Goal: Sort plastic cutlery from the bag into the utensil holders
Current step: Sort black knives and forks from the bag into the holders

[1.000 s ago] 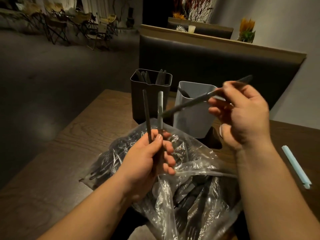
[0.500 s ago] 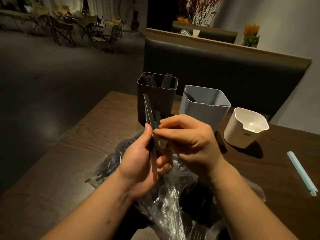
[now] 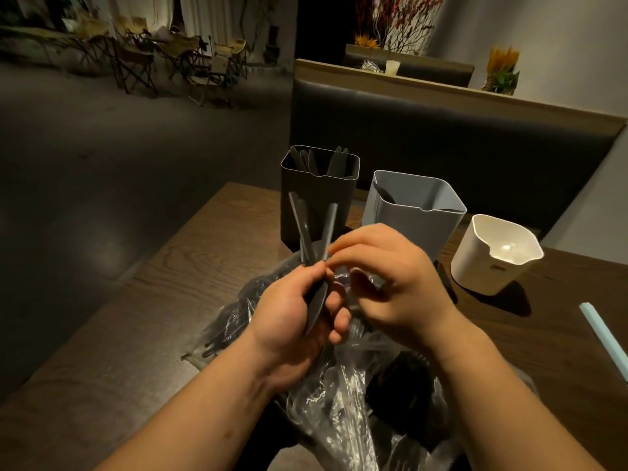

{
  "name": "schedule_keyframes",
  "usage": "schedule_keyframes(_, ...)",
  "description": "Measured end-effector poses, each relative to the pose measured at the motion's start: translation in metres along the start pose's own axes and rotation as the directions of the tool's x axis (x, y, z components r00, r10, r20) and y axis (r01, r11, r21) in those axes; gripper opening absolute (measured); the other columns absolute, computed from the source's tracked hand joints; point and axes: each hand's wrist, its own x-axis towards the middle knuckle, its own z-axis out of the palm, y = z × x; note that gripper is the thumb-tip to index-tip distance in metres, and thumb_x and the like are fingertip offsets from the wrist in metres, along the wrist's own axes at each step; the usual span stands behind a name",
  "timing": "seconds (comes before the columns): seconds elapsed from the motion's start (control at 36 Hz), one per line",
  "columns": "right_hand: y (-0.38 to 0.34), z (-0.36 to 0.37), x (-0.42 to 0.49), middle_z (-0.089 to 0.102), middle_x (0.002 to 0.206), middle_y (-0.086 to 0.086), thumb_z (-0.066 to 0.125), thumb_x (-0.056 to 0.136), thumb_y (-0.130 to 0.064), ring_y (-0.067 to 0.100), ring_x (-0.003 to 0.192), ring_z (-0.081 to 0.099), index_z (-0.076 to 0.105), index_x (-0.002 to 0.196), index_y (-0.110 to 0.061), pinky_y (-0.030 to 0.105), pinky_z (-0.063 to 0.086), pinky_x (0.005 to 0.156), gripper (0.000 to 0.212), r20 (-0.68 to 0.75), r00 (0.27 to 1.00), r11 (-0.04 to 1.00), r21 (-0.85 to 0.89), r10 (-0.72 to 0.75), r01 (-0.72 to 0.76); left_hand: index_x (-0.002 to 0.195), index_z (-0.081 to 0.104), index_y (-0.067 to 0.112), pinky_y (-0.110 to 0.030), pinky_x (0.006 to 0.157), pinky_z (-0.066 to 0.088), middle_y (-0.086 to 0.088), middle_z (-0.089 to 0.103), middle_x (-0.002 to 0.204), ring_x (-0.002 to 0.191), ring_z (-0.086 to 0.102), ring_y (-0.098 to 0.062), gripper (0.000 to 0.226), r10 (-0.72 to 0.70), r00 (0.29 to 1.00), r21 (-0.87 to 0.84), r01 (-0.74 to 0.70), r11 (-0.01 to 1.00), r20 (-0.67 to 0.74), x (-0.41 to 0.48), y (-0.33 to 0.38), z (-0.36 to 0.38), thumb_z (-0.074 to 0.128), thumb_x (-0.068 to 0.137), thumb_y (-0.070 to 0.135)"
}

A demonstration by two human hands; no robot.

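Observation:
My left hand [image 3: 289, 314] grips a small bunch of dark plastic cutlery [image 3: 307, 232], handles pointing up, above the clear plastic bag [image 3: 343, 385] full of black cutlery. My right hand [image 3: 390, 277] is right beside it, fingertips pinching at one handle [image 3: 330, 226] of the bunch. Behind stand three holders: a dark one [image 3: 317, 205] with several pieces in it, a grey one [image 3: 413, 212] with a piece or two showing, and a white one [image 3: 492, 256] that looks empty inside.
A wooden table [image 3: 176, 300] carries everything; its left edge drops to the floor. A pale blue stick-like item [image 3: 605, 338] lies at the right. A dark padded bench back [image 3: 441, 137] rises behind the holders.
My right hand held one piece up near the grey holder a second ago, then came back left to the bunch in my left hand, without that piece. The white holder has come into sight.

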Motion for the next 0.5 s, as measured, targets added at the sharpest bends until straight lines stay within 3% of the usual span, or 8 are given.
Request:
schedule_keyframes(0.08, 0.005, -0.003, 0.001, 0.055, 0.143, 0.006, 0.060, 0.082, -0.016, 0.031, 0.142, 0.039, 0.060, 0.131, -0.022, 0.056, 0.038, 0.110, 0.050, 0.137, 0.991, 0.970, -0.239, -0.009, 0.042, 0.082, 0.056, 0.012, -0.022, 0.036, 0.031, -0.004, 0.038, 0.058, 0.041, 0.043, -0.018, 0.030, -0.066, 0.995, 0.051, 0.062, 0.997, 0.071, -0.004, 0.001, 0.000, 0.039, 0.100, 0.029)
schedule_keyframes(0.17, 0.008, 0.002, -0.004, 0.037, 0.159, 0.001, 0.062, 0.082, -0.022, 0.031, 0.153, 0.012, 0.041, 0.145, -0.034, 0.061, 0.014, 0.120, 0.067, 0.272, 0.962, 0.897, -0.431, 0.026, 0.098, 0.079, 0.053, 0.010, -0.020, 0.035, 0.037, -0.008, 0.042, 0.056, 0.039, 0.049, -0.021, 0.023, -0.171, 0.953, 0.094, 0.152, 0.984, 0.252, -0.010, 0.005, -0.003, 0.048, 0.091, 0.029)
schedule_keyframes(0.25, 0.010, 0.004, -0.004, 0.063, 0.136, -0.001, 0.050, 0.090, -0.024, 0.030, 0.147, 0.034, 0.061, 0.123, -0.026, 0.060, 0.013, 0.121, 0.035, 0.256, 0.966, 0.930, -0.360, 0.021, 0.075, 0.086, 0.062, 0.009, -0.030, 0.044, 0.053, -0.014, 0.061, 0.068, 0.053, 0.065, -0.028, 0.022, -0.240, 0.849, 0.018, 0.263, 0.965, 0.470, -0.011, 0.011, -0.008, 0.062, 0.090, 0.031)
schedule_keyframes(0.31, 0.010, 0.003, -0.002, 0.068, 0.103, 0.001, 0.052, 0.089, -0.020, 0.026, 0.122, 0.056, 0.066, 0.101, -0.019, 0.053, 0.023, 0.119, 0.019, 0.245, 0.968, 0.962, -0.272, 0.050, 0.019, 0.095, 0.065, 0.007, -0.036, 0.054, 0.059, -0.018, 0.068, 0.081, 0.067, 0.071, -0.032, 0.030, -0.240, 0.778, -0.022, 0.310, 0.950, 0.580, -0.009, 0.012, -0.014, 0.063, 0.093, 0.037)
schedule_keyframes(0.36, 0.008, 0.003, 0.001, 0.059, 0.086, 0.001, 0.056, 0.080, -0.020, 0.022, 0.088, 0.054, 0.062, 0.094, -0.014, 0.045, 0.044, 0.094, 0.016, 0.260, 0.956, 0.968, -0.242, 0.133, -0.069, 0.099, 0.064, 0.006, -0.034, 0.055, 0.057, -0.019, 0.068, 0.085, 0.070, 0.072, -0.032, 0.051, -0.219, 0.797, -0.028, 0.283, 0.959, 0.563, -0.005, 0.010, -0.017, 0.049, 0.096, 0.055)
schedule_keyframes(0.39, 0.007, 0.003, 0.002, 0.057, 0.085, 0.000, 0.053, 0.080, -0.022, 0.020, 0.083, 0.050, 0.060, 0.095, -0.013, 0.041, 0.044, 0.082, 0.019, 0.256, 0.942, 0.962, -0.219, 0.218, -0.163, 0.097, 0.065, 0.007, -0.031, 0.054, 0.052, -0.018, 0.068, 0.083, 0.067, 0.070, -0.029, 0.061, -0.205, 0.834, -0.028, 0.255, 0.967, 0.512, -0.004, 0.010, -0.017, 0.042, 0.096, 0.063)
schedule_keyframes(0.44, 0.003, 0.001, 0.001, 0.060, 0.087, -0.002, 0.048, 0.089, -0.017, 0.018, 0.083, 0.054, 0.058, 0.100, -0.014, 0.036, 0.044, 0.074, 0.015, 0.189, 0.898, 0.918, -0.072, 0.398, -0.391, 0.088, 0.068, 0.011, -0.027, 0.056, 0.037, -0.013, 0.063, 0.075, 0.059, 0.061, -0.022, 0.066, -0.140, 0.934, -0.023, 0.156, 0.988, 0.329, -0.003, 0.009, -0.014, 0.037, 0.094, 0.070)
schedule_keyframes(0.5, -0.003, -0.002, 0.004, 0.062, 0.080, -0.007, 0.051, 0.099, -0.011, 0.011, 0.074, 0.058, 0.059, 0.097, -0.019, 0.030, 0.047, 0.069, 0.011, 0.123, 0.823, 0.803, 0.179, 0.555, -0.568, 0.086, 0.064, 0.013, -0.024, 0.051, 0.033, -0.008, 0.057, 0.072, 0.055, 0.050, -0.015, 0.054, -0.020, 0.988, 0.009, 0.018, 1.000, 0.154, -0.001, 0.006, -0.009, 0.043, 0.089, 0.063)
